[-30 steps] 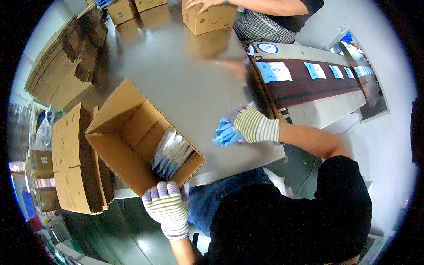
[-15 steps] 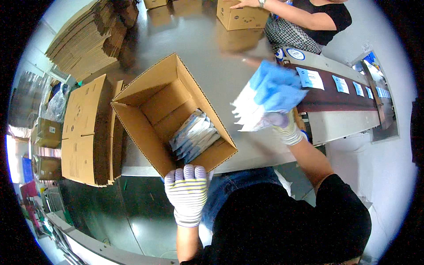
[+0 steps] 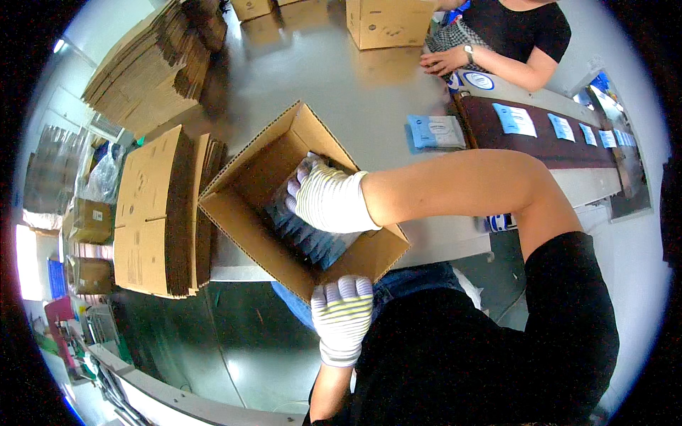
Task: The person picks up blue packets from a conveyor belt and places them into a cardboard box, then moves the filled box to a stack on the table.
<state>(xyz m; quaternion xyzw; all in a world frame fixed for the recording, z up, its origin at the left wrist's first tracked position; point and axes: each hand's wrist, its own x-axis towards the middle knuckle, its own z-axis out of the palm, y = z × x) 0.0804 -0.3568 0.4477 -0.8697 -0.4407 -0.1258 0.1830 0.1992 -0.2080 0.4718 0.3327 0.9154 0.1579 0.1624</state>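
An open cardboard box (image 3: pixel 241 224) stands tilted across the table's near edge, in front of me. My left hand (image 3: pixel 342 316), in a striped knit glove, has its fingers hooked over the box's near wall. Inside lies a row of flat soft packets (image 3: pixel 312 238), dark in the shade. My right hand (image 3: pixel 323 195), gloved alike, reaches into the box with its fingers curled over the packets, which it seems to grip; the thumb side is partly hidden. One blue-and-white packet (image 3: pixel 437 132) lies on the table at the end of the conveyor.
A conveyor belt (image 3: pixel 533 153) at the right carries several more packets. Folded cartons (image 3: pixel 153 213) stand at the left, with a taller stack (image 3: pixel 145 74) behind. Across the table (image 3: pixel 298 64), a co-worker (image 3: pixel 511 50) stands by another cardboard box (image 3: pixel 391 27).
My right hand has carried a bundle of blue-and-white packets from beside the conveyor into the box. A single packet now shows at the belt's end. The co-worker's arm has moved.
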